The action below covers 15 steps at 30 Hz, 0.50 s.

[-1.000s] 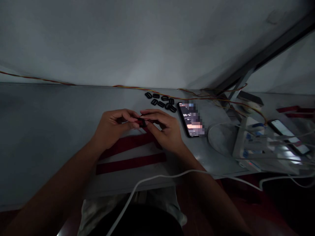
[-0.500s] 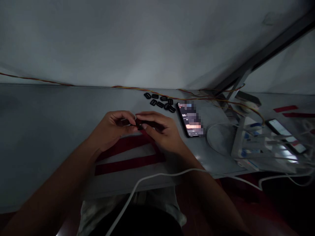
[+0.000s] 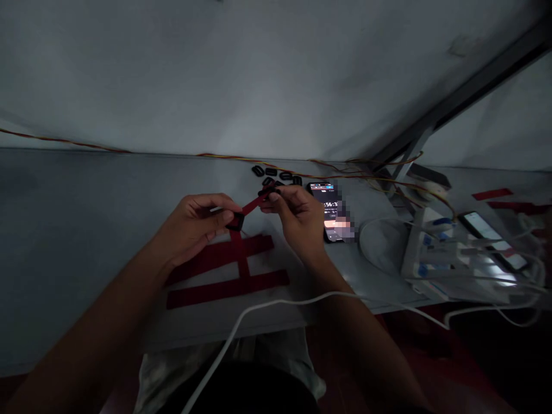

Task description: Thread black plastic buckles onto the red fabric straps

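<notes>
The red strap (image 3: 252, 203) was held above the grey table (image 3: 86, 230), its lower part hanging onto it. The black buckle (image 3: 236, 221) was pinched by the left hand (image 3: 192, 227); the dark fitting (image 3: 268, 191) was pinched by the right hand (image 3: 302, 221). The strap was judged light and limp, best gripped beside the buckle. On the phone (image 3: 330, 213), "56:3" was partly legible; no brand could be read.

Red strap (image 3: 254, 203), black buckles (image 3: 271, 172), grey table (image 3: 86, 218).
</notes>
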### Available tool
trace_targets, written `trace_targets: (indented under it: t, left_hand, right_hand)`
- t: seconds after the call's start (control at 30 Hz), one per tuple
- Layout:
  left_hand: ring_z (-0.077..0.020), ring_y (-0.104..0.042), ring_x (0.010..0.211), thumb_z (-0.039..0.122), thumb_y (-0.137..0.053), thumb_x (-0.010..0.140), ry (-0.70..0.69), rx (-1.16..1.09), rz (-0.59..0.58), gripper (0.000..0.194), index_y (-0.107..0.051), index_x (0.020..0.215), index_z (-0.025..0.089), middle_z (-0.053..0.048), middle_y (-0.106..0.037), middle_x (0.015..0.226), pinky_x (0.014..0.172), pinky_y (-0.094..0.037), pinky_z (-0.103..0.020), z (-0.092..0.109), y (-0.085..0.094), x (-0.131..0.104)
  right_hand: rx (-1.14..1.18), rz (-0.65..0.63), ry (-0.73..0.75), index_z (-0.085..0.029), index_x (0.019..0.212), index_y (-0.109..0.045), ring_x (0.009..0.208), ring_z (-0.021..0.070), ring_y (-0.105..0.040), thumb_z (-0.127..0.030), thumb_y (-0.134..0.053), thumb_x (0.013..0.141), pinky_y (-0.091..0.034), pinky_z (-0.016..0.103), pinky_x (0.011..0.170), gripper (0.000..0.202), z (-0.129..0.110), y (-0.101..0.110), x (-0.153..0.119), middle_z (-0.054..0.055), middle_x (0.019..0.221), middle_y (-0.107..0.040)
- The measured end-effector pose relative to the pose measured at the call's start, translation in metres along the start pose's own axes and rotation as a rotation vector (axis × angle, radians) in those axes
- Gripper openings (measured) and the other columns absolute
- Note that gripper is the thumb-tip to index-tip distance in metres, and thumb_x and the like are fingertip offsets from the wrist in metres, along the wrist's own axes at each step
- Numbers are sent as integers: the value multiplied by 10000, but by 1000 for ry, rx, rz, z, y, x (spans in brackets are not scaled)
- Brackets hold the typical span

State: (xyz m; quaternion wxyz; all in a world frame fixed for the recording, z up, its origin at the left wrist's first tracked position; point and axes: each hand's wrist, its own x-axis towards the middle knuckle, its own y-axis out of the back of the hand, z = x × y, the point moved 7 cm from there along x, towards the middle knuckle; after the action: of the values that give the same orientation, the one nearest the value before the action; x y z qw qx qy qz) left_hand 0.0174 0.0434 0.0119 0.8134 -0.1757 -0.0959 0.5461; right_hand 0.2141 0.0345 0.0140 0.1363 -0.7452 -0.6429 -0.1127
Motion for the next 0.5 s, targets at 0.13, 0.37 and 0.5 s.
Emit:
trace_targets:
  t: [0.13,0.37,0.5]
  left_hand:
    - [-126,-720,821,277,-954,731,59,37,-6,224,-859,928,229,-68,-778,1084,690,-613,-186,-7,2,-2]
    - [-136,-737,842,320,-956,730,201,59,-64,269,-865,972,247,-78,-815,1075,706,-604,-176,-14,-2,-3]
    - [-126,-733,830,323,-960,727,229,20,-87,239,-867,936,254,-70,-816,1014,678,-593,-149,-15,-2,-3]
  right_hand:
    - [-125,42,39,-213,982,-684,707,136,-758,-427,-722,967,-666,267,627,218,0,3,-1,-6,842,-751]
    - [-129,82,30,-216,952,-621,735,150,-743,-474,-702,967,-676,297,621,271,4,4,-1,2,870,-722]
    - [-208,115,55,-220,951,-599,714,154,-741,-481,-668,990,-661,307,638,272,3,6,-2,5,863,-722]
